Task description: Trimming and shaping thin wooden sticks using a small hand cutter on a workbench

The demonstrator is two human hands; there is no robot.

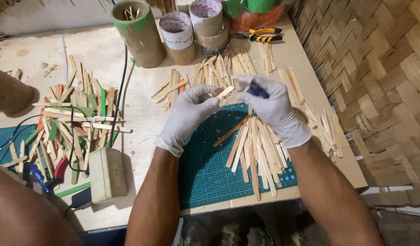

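Both hands wear white gloves above a green cutting mat (210, 168). My left hand (187, 116) pinches a short pale wooden stick (225, 92) by its near end. My right hand (274, 107) grips a small blue-handled tool (258, 91), its tip close to the stick's far end. Under my right hand a fan of loose wooden sticks (255, 150) lies on the mat.
More sticks are heaped at the left (78, 123), some green and red, and behind the mat (228, 68). Cardboard tubes (139, 32) and tape rolls (209, 23) stand at the back with yellow-handled pliers (262, 35). A beige block (107, 175) and black cable (121, 86) lie left. A woven wall (378, 82) stands right.
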